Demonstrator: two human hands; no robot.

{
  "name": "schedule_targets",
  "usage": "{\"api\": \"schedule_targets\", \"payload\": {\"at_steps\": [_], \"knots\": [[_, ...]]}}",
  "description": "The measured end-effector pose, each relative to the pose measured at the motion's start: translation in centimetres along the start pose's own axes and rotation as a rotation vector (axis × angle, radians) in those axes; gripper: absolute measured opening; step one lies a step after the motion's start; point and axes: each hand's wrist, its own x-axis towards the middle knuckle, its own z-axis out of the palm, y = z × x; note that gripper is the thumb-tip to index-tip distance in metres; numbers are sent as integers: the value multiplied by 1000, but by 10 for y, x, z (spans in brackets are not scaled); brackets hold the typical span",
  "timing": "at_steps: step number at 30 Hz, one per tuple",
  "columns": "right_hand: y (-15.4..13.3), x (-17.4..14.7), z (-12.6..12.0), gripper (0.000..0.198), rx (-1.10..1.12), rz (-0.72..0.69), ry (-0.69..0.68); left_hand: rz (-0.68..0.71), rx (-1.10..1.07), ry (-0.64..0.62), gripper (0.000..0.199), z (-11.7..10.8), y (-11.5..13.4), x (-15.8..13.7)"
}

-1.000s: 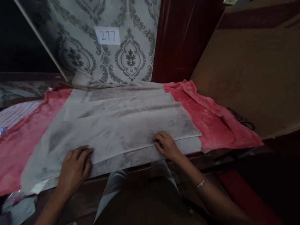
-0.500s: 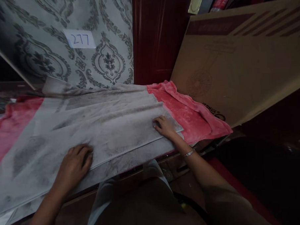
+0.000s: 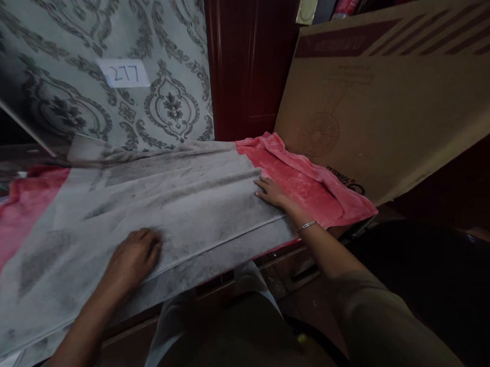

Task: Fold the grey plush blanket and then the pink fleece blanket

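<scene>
A folded grey garment or cloth (image 3: 198,220) with darker patches lies spread out in long layers before me. My left hand (image 3: 135,257) rests on its near part, left of the middle, knuckles up and fingers loosely bent, holding nothing that I can see. At the cloth's right end, my right hand (image 3: 271,192) lies palm down with the fingers stretched out and apart. A silver bracelet (image 3: 307,225) circles that wrist. Pink plush fabric (image 3: 310,189) shows beneath the grey cloth at the right, and again at the far left.
Behind the cloth rises a patterned wall panel (image 3: 172,108) bearing a paper label (image 3: 124,73) marked 277. Beside it stands a dark red panel (image 3: 243,64). A large cardboard box (image 3: 379,107) leans at the right. My legs are close under the near edge.
My right hand has slid away from me and slightly right, its fingers straightening from a curl. The left hand has shifted a little right and farther away. The view has tilted slightly.
</scene>
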Motion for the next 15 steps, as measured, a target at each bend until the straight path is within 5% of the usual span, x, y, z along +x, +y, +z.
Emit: {"api": "schedule_targets", "payload": {"at_steps": [7, 15], "knots": [[7, 18, -11, 44, 82, 65, 159, 319, -82, -140, 33, 25, 64, 92], [29, -7, -2, 41, 213, 118, 266, 215, 131, -129, 38, 44, 141, 214]]}}
